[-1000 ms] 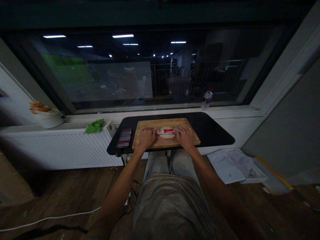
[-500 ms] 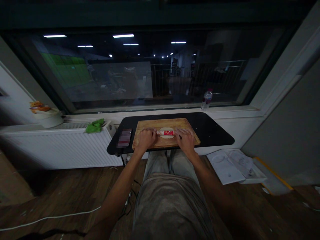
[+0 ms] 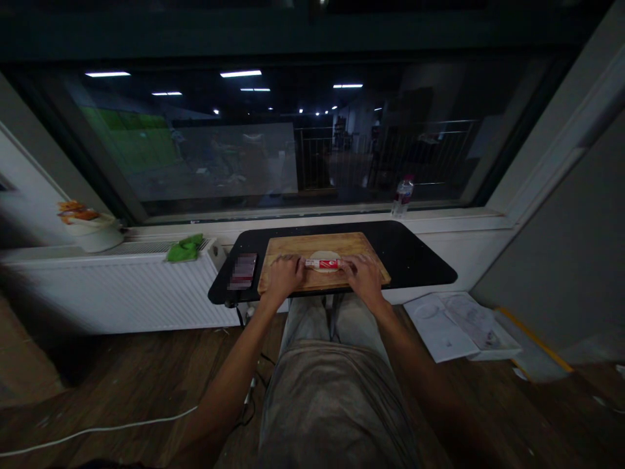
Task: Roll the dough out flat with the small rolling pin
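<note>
On a wooden cutting board [image 3: 278, 245] lies a round, flat, pale piece of dough [image 3: 324, 255]. Across it runs a slim red-and-white printed tube [image 3: 328, 264], level from side to side. The fingers of my left hand [image 3: 286, 273] are closed on its left end. At the other end my right hand [image 3: 364, 273] grips it with bent fingers. My hands cover both tips of the tube, and part of the dough is hidden beneath it.
The board rests on a small black table [image 3: 415, 257], with a phone [image 3: 243, 271] at its left. A water bottle [image 3: 403, 195] stands on the sill. A green cloth [image 3: 185, 248] and a white pot [image 3: 94, 233] sit on the radiator. An open white box [image 3: 459, 326] lies on the floor at right.
The tube has rolled slightly towards me over the dough, with both hands still on its ends. More of the dough's far side shows now. My right fingers are more curled.
</note>
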Action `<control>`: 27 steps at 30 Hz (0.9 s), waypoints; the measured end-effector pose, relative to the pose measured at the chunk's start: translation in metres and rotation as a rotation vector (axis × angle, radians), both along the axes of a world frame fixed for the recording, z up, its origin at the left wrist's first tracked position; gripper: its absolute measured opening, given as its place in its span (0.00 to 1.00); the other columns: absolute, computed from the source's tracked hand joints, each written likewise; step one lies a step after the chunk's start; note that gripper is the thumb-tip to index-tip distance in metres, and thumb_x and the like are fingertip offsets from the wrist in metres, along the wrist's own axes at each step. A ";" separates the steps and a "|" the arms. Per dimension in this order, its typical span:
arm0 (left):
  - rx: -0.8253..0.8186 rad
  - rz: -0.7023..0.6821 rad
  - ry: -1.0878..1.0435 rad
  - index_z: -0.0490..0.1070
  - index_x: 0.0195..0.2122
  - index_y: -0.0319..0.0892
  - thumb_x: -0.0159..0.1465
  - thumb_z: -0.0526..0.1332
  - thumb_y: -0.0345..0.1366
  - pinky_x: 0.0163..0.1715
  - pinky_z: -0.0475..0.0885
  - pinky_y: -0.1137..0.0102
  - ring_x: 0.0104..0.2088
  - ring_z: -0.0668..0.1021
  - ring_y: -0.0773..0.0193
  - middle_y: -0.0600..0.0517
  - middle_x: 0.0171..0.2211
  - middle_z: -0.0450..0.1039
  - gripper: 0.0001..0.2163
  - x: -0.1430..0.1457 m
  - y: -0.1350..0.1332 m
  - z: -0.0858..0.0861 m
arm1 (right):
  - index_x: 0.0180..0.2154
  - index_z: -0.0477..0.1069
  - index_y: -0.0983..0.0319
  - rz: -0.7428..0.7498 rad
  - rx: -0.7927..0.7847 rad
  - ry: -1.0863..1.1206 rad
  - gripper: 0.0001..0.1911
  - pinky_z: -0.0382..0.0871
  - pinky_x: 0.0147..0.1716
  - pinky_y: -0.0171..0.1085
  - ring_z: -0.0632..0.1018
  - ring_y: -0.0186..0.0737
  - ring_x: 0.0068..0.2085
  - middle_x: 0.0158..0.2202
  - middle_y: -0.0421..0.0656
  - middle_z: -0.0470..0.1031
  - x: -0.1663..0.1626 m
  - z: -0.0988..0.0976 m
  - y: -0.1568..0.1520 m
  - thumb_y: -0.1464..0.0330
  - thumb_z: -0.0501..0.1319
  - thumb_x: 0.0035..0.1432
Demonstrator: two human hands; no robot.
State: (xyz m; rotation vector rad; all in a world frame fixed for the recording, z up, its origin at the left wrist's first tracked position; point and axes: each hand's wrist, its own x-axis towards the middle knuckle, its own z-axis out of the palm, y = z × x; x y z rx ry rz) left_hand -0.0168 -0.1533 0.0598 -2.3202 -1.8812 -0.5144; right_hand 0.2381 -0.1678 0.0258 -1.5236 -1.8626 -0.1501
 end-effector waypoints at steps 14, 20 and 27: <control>0.003 -0.020 0.006 0.82 0.56 0.45 0.83 0.52 0.43 0.52 0.76 0.60 0.54 0.85 0.47 0.40 0.56 0.86 0.19 -0.008 -0.004 -0.009 | 0.49 0.82 0.56 0.080 0.005 0.019 0.14 0.71 0.64 0.51 0.82 0.55 0.57 0.52 0.50 0.87 0.005 0.000 -0.001 0.60 0.58 0.79; -0.009 0.004 0.022 0.81 0.59 0.41 0.83 0.49 0.39 0.57 0.76 0.58 0.56 0.86 0.45 0.38 0.54 0.86 0.20 0.000 0.010 -0.008 | 0.55 0.78 0.60 0.078 -0.023 -0.159 0.16 0.53 0.79 0.56 0.78 0.54 0.69 0.58 0.54 0.86 0.004 0.006 0.013 0.65 0.53 0.81; 0.006 0.021 -0.003 0.69 0.75 0.39 0.82 0.50 0.39 0.65 0.73 0.54 0.66 0.81 0.43 0.34 0.66 0.80 0.24 0.010 0.049 -0.010 | 0.55 0.80 0.61 0.059 -0.107 -0.318 0.20 0.54 0.79 0.56 0.72 0.53 0.76 0.60 0.54 0.86 0.004 0.024 0.040 0.65 0.50 0.83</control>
